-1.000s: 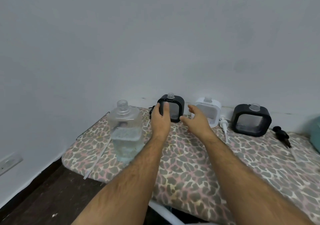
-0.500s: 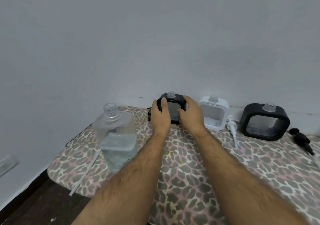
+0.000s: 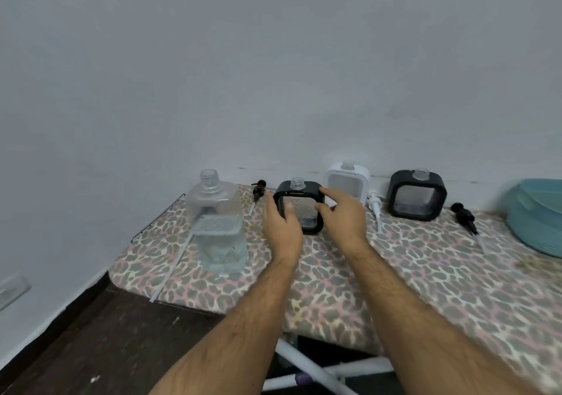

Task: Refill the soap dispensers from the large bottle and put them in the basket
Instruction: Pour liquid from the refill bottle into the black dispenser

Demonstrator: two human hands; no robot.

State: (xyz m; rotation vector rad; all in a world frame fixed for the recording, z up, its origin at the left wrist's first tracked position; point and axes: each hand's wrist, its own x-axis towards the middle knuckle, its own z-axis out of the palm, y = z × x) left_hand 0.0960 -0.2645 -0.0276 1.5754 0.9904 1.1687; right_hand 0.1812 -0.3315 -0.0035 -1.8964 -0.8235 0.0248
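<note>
In left hand [image 3: 281,227], dispenser [image 3: 299,212] upright, neck-up

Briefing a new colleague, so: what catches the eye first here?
Two hands meet on a small black square soap dispenser at centre: the left hand grips its left side, and the right hand is at its top right corner. Left of it stands a large clear plastic bottle, uncapped and part full. A teal basket sits at the right edge.

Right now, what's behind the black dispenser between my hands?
The wall, with the white dispenser behind to its right, partly covered by your right hand. The cloth behind is hidden by the black dispenser.
</note>
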